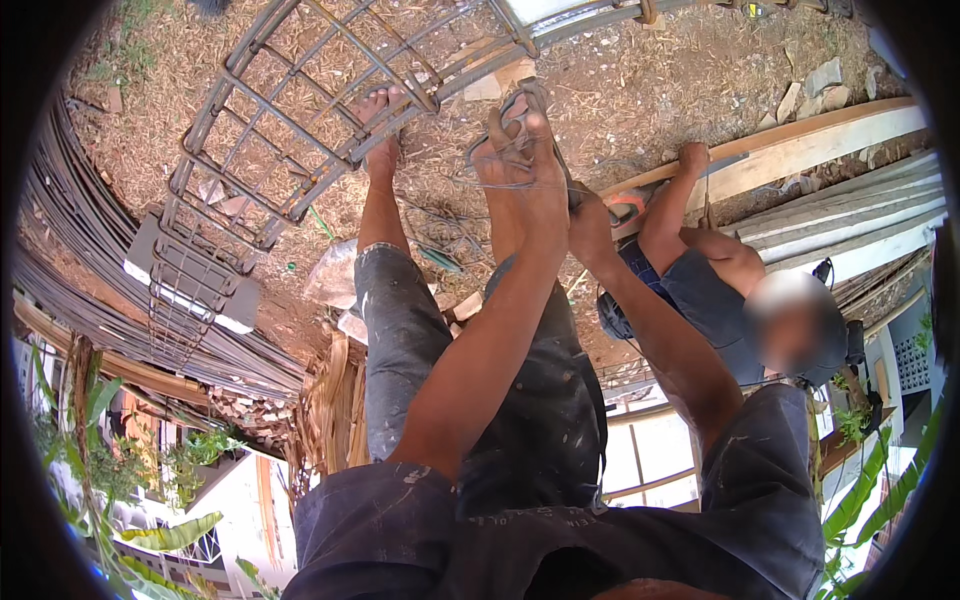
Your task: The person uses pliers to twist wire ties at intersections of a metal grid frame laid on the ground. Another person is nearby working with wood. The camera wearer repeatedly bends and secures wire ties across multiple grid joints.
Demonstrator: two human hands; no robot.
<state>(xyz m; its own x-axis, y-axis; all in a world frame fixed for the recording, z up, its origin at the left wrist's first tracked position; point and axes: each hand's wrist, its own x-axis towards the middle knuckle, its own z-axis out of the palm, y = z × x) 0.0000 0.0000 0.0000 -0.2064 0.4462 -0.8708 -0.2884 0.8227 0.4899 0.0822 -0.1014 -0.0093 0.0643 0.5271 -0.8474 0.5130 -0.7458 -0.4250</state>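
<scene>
My left hand (520, 165) is closed around a bent, rusty steel bar loop (522, 105) with thin binding wire (455, 215) trailing from it. Just right of it and touching, my right hand (590, 228) is closed on the same bar; what else it holds is hidden. Both hands are above my legs in dark, stained trousers (400, 330). My bare left foot (384, 112) rests on a long cage of steel bars (290, 130) lying on the dirt.
Another person (715, 290) crouches at the right, one hand (692, 156) on a long wooden plank (820, 135). Bundles of long steel rods (70, 270) lie at the left. Stones and wood scraps dot the ground (640, 80). Green plants edge the bottom corners.
</scene>
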